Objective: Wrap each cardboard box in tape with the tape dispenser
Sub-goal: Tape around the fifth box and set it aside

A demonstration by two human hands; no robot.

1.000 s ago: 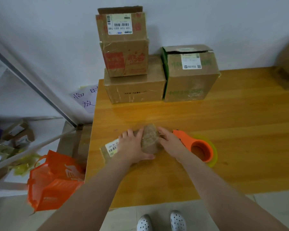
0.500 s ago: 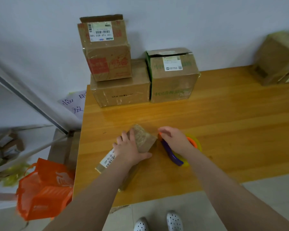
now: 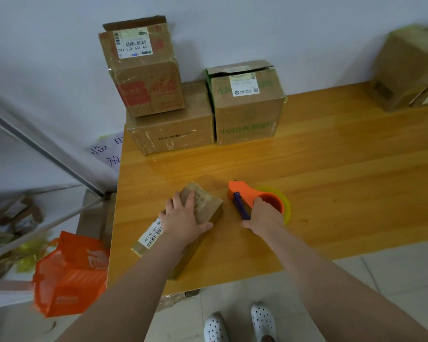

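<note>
Head view: L hand (image 3: 183,215) lies flat on the box (image 3: 208,206), fingers spread over its taped far end, thumb down the right side; prob. pinning it so it can't slide while tape goes on. Box sits slanted near the table's (image 3: 331,181) front-left corner, label end toward the front edge; L forearm covers part of it.

R hand (image 3: 265,215) grips the dispenser (image 3: 247,193), fingers curled round the handle, tips hidden; nose points at the back edge. It sits just right of the box, not touching; only bare wood between them, so a short reach for the next strip.

Around: stack (image 3: 173,134) of 3 boxes at the back-left corner vs. the wall; more boxes (image 3: 405,70) at back-right; both well apart from the work. Off the left edge, an orange bag (image 3: 69,275) on the floor.
</note>
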